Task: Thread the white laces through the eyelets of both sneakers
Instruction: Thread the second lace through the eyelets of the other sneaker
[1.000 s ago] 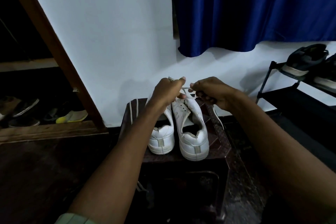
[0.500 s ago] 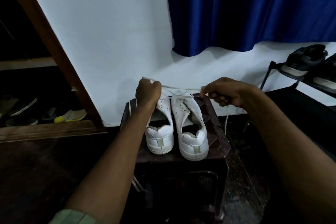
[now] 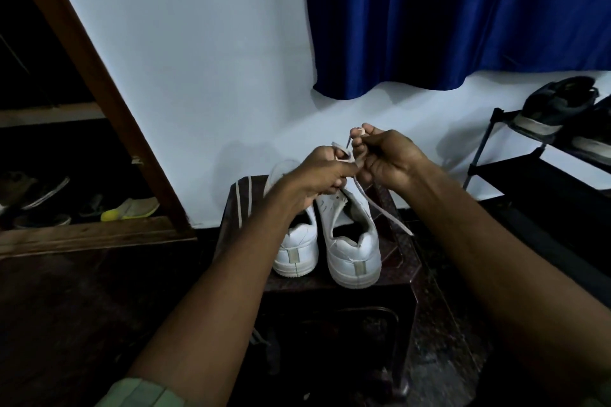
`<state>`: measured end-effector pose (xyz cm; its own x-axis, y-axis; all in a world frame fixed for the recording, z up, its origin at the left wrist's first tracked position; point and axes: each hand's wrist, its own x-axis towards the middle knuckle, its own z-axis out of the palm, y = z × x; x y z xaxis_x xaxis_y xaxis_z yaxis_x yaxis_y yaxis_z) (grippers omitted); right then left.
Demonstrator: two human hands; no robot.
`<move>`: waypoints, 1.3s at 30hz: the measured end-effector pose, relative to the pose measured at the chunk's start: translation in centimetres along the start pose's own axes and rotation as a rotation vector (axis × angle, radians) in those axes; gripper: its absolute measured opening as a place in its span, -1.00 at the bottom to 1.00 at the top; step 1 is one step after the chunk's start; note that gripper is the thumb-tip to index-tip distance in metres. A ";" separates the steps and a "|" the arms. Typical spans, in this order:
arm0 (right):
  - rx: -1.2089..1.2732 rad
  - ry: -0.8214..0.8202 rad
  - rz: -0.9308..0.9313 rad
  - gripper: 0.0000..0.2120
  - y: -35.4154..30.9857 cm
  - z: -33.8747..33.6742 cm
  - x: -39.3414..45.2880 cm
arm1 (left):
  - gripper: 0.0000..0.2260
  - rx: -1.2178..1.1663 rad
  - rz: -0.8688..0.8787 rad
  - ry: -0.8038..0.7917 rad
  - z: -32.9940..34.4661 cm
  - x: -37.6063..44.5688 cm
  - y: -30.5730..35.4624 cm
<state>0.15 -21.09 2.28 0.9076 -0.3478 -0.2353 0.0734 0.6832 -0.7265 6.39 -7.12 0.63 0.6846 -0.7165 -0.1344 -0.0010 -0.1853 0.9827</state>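
Two white sneakers stand heels toward me on a dark stool (image 3: 401, 281): the left sneaker (image 3: 296, 251) and the right sneaker (image 3: 355, 254). Both hands hover close together above the shoes' tongues. My left hand (image 3: 322, 175) pinches a white lace (image 3: 383, 208), and my right hand (image 3: 385, 158) pinches the same lace near its tip, which sticks up by the fingers. A length of lace trails down to the right over the right sneaker. My left forearm hides the front of the left sneaker.
A second white lace (image 3: 243, 201) lies on the stool's left back corner. A black shoe rack (image 3: 542, 175) with dark shoes stands at right. Behind are a white wall, a blue curtain (image 3: 463, 16) and, at left, a wooden-framed shelf (image 3: 99, 235) with shoes.
The hands had pulled the lace taut, wide apart; now they have come back together above the right sneaker, with the lace slack and its tip raised.
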 end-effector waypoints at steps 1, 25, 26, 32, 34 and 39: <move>-0.148 0.041 -0.052 -0.78 0.0 0.0 -0.3 | -0.81 -0.072 0.022 0.059 -0.1 0.0 0.1; -0.100 0.137 0.119 -0.71 1.9 0.9 0.0 | -0.78 -0.637 -0.131 0.217 -0.2 -0.8 1.8; -0.107 0.154 0.101 -0.71 1.9 0.9 0.1 | -0.79 -0.480 -0.103 0.206 -0.2 -1.1 1.8; 0.010 0.140 0.046 -0.67 2.1 0.9 0.5 | -0.87 -0.150 -0.041 0.260 -0.4 -1.3 0.7; -0.008 0.113 0.041 -0.66 2.0 0.9 0.5 | -0.83 -0.136 -0.032 0.260 -0.5 -1.0 0.4; -0.041 0.075 0.033 -0.60 2.1 1.6 -0.3 | -0.77 -0.124 -0.033 0.179 -0.9 -1.4 0.6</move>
<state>0.71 -18.55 1.83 0.8755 -0.3741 -0.3060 0.0260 0.6686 -0.7431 6.09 -5.67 1.53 0.8012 -0.5786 -0.1527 0.1056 -0.1145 0.9878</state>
